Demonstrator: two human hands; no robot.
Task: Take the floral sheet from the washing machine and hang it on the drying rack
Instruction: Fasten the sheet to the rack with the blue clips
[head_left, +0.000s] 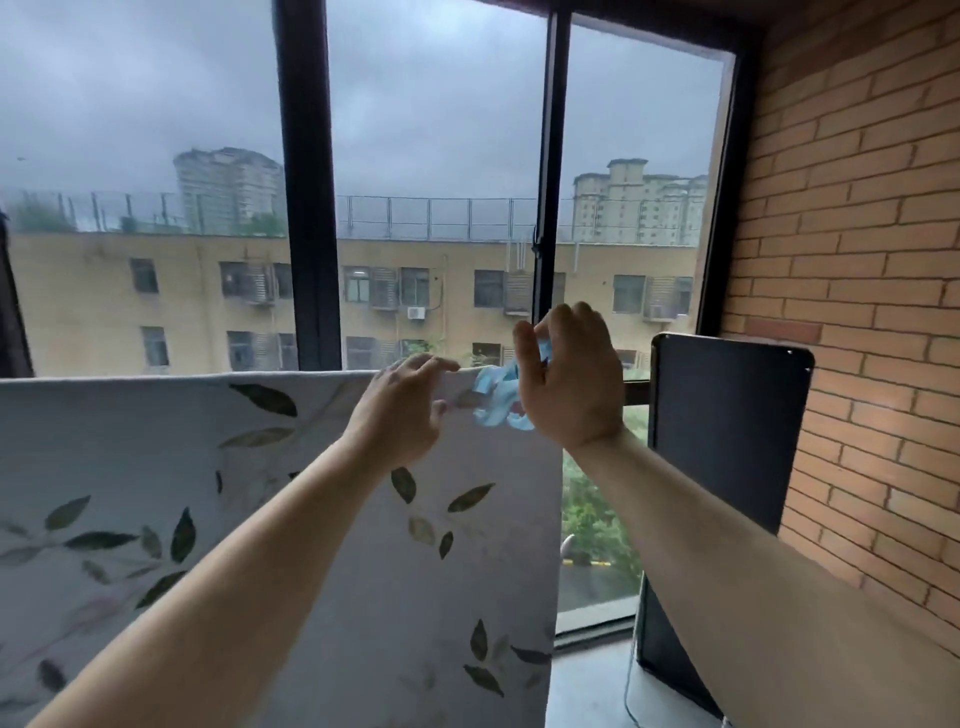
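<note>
Hanging draped over a rail before the window, floral sheet (156, 467). Pinching its top edge near the right corner, left hand (402, 410). Closed on a light-blue clip-like item (496, 397) just beside, right hand (566, 379).

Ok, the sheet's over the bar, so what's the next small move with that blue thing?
Probably press the blue clip onto the floral sheet's top edge, beside the left hand. The right hand holds it there, and the sheet already hangs flat.
</note>
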